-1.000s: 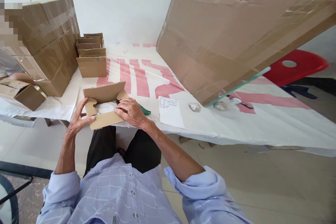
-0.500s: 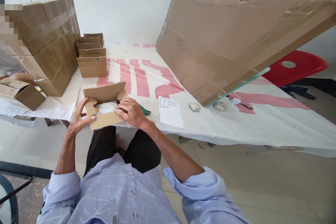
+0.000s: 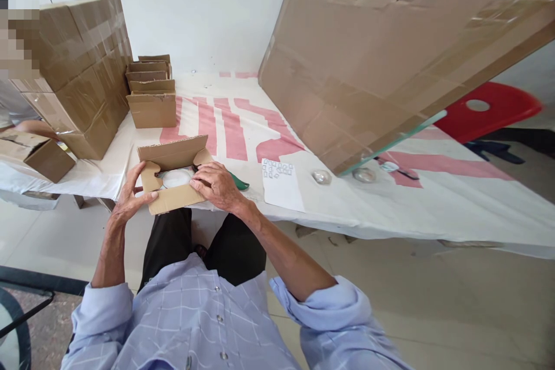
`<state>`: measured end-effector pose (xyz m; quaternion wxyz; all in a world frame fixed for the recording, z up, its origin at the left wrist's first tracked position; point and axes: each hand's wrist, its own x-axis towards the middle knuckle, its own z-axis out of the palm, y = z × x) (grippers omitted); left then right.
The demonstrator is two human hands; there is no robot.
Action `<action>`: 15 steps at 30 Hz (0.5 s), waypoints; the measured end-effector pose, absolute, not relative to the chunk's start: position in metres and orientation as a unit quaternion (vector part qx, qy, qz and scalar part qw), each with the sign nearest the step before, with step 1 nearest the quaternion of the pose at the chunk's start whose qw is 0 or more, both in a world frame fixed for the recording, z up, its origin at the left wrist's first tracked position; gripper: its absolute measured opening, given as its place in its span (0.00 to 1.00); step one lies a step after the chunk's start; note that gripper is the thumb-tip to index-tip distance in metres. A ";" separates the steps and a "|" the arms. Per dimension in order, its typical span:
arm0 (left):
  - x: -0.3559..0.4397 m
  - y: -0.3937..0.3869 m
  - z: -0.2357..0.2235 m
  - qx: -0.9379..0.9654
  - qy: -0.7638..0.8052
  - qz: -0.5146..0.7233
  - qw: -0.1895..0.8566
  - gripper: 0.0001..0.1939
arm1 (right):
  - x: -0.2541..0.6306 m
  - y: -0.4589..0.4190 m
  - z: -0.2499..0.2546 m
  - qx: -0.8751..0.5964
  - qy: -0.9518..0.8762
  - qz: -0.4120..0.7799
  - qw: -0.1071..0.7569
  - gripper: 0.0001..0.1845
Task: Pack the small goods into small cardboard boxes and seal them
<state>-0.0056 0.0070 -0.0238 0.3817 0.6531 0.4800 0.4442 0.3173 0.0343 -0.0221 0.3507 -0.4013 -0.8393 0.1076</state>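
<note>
A small cardboard box (image 3: 177, 201) with its flaps up sits at the table's front edge, between my two hands. Inside it shows a round, clear, shiny item (image 3: 177, 178); its kind is hard to tell. My left hand (image 3: 130, 193) grips the box's left end, thumb on the front flap and fingers behind the side flap. Bent over the right end is my right hand (image 3: 217, 185), its fingers pressed on the front flap and rim. Just right of that hand lies a green object (image 3: 239, 182), partly hidden.
Stacked taped cartons (image 3: 87, 69) stand at the left, beside several open small boxes (image 3: 152, 111). Another small box (image 3: 47, 159) lies far left, near a partly visible person. A paper sheet (image 3: 282, 191), clear round packets (image 3: 321, 177) and a large leaning cardboard panel (image 3: 368, 69) are to the right.
</note>
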 end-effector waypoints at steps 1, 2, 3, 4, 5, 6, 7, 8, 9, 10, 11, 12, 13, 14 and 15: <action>-0.006 0.007 -0.024 0.654 0.479 0.444 0.382 0.54 | 0.317 0.035 -0.023 -0.400 -0.838 0.106 0.354 0.14; -0.006 0.008 -0.025 0.654 0.478 0.444 0.381 0.54 | 0.317 0.035 -0.024 -0.399 -0.838 0.105 0.358 0.14; -0.007 0.008 -0.026 0.655 0.478 0.445 0.381 0.54 | 0.317 0.035 -0.024 -0.397 -0.838 0.105 0.360 0.15; -0.007 0.008 -0.026 0.655 0.477 0.445 0.380 0.54 | 0.317 0.035 -0.025 -0.395 -0.838 0.104 0.362 0.15; -0.007 0.008 -0.027 0.656 0.477 0.446 0.379 0.54 | 0.317 0.035 -0.025 -0.394 -0.838 0.104 0.362 0.15; -0.007 0.008 -0.027 0.656 0.476 0.448 0.377 0.54 | 0.317 0.036 -0.026 -0.393 -0.839 0.104 0.362 0.15; -0.008 0.008 -0.028 0.657 0.474 0.450 0.376 0.54 | 0.317 0.036 -0.026 -0.394 -0.839 0.103 0.361 0.15; -0.008 0.008 -0.028 0.658 0.473 0.451 0.374 0.53 | 0.317 0.035 -0.026 -0.395 -0.839 0.102 0.360 0.14; -0.008 0.008 -0.029 0.659 0.472 0.452 0.372 0.53 | 0.317 0.035 -0.026 -0.396 -0.839 0.101 0.358 0.14; -0.008 0.008 -0.029 0.660 0.472 0.453 0.370 0.53 | 0.317 0.035 -0.026 -0.397 -0.839 0.101 0.357 0.14; -0.008 0.009 -0.030 0.661 0.472 0.453 0.368 0.53 | 0.317 0.035 -0.026 -0.398 -0.839 0.100 0.357 0.14; -0.008 0.009 -0.030 0.662 0.472 0.452 0.367 0.53 | 0.317 0.035 -0.026 -0.397 -0.839 0.098 0.358 0.13; -0.008 0.009 -0.030 0.663 0.472 0.451 0.366 0.53 | 0.317 0.035 -0.026 -0.397 -0.839 0.097 0.359 0.14; -0.008 0.009 -0.031 0.663 0.473 0.451 0.365 0.53 | 0.317 0.034 -0.026 -0.395 -0.839 0.096 0.362 0.14; -0.008 0.010 -0.031 0.664 0.473 0.451 0.365 0.53 | 0.317 0.034 -0.027 -0.393 -0.839 0.095 0.365 0.14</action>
